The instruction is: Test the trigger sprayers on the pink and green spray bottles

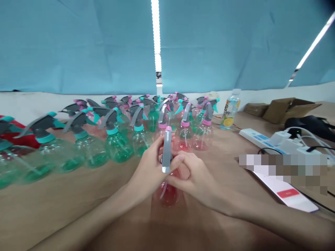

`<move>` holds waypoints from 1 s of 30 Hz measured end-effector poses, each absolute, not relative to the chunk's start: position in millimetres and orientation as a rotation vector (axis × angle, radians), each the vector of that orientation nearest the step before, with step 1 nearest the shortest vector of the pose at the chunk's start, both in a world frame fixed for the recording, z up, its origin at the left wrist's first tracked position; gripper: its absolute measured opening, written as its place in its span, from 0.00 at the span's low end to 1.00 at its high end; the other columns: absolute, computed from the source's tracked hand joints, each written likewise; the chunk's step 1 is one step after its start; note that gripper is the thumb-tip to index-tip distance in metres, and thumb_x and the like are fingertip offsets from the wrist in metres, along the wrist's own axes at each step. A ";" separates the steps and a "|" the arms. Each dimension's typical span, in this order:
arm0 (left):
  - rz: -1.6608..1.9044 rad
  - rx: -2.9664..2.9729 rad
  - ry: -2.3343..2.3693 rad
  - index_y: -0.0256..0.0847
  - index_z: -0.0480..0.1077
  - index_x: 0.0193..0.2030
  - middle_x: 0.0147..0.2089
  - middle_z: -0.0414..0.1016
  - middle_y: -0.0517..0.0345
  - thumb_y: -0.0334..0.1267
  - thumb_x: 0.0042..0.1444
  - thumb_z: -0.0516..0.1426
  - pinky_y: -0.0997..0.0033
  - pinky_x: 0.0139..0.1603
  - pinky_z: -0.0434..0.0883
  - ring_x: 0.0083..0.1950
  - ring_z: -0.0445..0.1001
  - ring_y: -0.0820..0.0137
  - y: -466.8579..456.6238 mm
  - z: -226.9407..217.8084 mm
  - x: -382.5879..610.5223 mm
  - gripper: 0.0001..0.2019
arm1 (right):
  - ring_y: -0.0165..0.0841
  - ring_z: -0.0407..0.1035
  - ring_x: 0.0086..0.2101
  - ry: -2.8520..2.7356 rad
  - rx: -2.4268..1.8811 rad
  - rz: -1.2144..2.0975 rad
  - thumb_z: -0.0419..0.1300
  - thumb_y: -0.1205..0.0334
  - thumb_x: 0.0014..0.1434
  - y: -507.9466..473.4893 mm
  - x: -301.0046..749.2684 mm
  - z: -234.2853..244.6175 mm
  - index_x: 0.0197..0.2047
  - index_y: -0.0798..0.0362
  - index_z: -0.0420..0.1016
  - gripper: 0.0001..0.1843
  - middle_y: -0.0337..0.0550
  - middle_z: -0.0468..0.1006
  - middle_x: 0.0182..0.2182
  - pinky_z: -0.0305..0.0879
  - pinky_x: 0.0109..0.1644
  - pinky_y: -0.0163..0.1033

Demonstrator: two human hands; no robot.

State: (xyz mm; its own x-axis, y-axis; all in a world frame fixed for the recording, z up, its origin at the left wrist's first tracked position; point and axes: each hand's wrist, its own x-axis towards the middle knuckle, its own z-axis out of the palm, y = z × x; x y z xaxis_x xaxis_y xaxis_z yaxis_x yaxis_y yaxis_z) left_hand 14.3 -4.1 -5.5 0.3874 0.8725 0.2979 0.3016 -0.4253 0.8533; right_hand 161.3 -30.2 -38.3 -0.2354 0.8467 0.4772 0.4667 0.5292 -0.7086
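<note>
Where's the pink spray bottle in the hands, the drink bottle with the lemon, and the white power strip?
pink spray bottle (167, 193): head view, its lower body.
drink bottle (229, 111): head view, its label.
power strip (255, 137): head view, its white top.

spray bottles (116, 144) crowd the table (78, 195), with a drink bottle (230, 109) and power strip (258, 137) nearby.

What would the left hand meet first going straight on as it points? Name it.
The left hand wraps the pink spray bottle, so that comes first; past it, likely the right hand, though depth is unclear.
</note>
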 end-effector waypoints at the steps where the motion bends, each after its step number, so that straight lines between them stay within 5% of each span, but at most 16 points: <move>1: 1.009 1.940 1.012 0.42 0.65 0.50 0.37 0.71 0.60 0.41 0.56 0.60 0.65 0.39 0.71 0.36 0.70 0.68 -4.3 -5.8 10.3 0.16 | 0.39 0.72 0.37 -1.898 -1.087 0.484 0.68 0.54 0.56 -28.4 157.6 -41.7 0.32 0.51 0.71 0.13 0.41 0.79 0.35 0.65 0.42 0.45; 6: 1.120 1.972 0.953 0.43 0.63 0.38 0.33 0.64 0.63 0.34 0.56 0.53 0.68 0.37 0.66 0.34 0.65 0.70 -5.5 -11.8 -3.0 0.02 | 0.45 0.71 0.48 -2.105 -0.928 0.345 0.65 0.37 0.53 -23.6 154.6 -61.1 0.49 0.55 0.70 0.32 0.51 0.78 0.46 0.65 0.54 0.53; 9: 1.181 1.919 0.939 0.42 0.60 0.33 0.33 0.62 0.63 0.33 0.54 0.53 0.67 0.38 0.65 0.35 0.63 0.70 -3.9 -16.1 -4.8 0.03 | 0.48 0.64 0.58 -2.211 -0.875 0.266 0.62 0.33 0.54 -22.2 165.8 -82.8 0.63 0.56 0.59 0.45 0.56 0.73 0.55 0.52 0.65 0.59; 13: 1.186 1.912 0.877 0.42 0.58 0.30 0.29 0.58 0.65 0.30 0.51 0.52 0.70 0.32 0.61 0.30 0.58 0.73 -2.0 -17.2 -3.6 0.04 | 0.51 0.54 0.65 -2.370 -0.998 0.240 0.57 0.32 0.57 -16.0 189.4 -113.5 0.71 0.55 0.46 0.51 0.61 0.62 0.65 0.43 0.68 0.66; 18: 1.122 1.953 0.830 0.40 0.64 0.31 0.27 0.62 0.65 0.28 0.47 0.50 0.71 0.30 0.60 0.28 0.59 0.74 -4.6 -14.1 -3.2 0.06 | 0.55 0.48 0.67 -2.492 -1.114 0.354 0.54 0.32 0.59 -8.8 206.8 -129.7 0.72 0.55 0.50 0.49 0.61 0.55 0.68 0.51 0.65 0.65; 30: 1.159 1.957 0.875 0.43 0.59 0.30 0.27 0.58 0.67 0.27 0.50 0.52 0.70 0.30 0.61 0.26 0.56 0.74 -6.2 -14.9 -3.4 0.06 | 0.50 0.41 0.68 -2.486 -1.212 0.529 0.57 0.39 0.62 -13.8 214.8 -124.7 0.71 0.48 0.50 0.42 0.50 0.46 0.71 0.44 0.68 0.62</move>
State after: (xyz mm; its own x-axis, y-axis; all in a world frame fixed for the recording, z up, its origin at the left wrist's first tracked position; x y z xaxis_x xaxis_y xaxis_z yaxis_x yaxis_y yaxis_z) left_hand -3.4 -6.2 -14.9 0.3745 0.8159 0.4405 0.1998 -0.5350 0.8209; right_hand 214.8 -13.8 -124.7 -0.5868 0.8001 0.1247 0.6800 0.5705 -0.4605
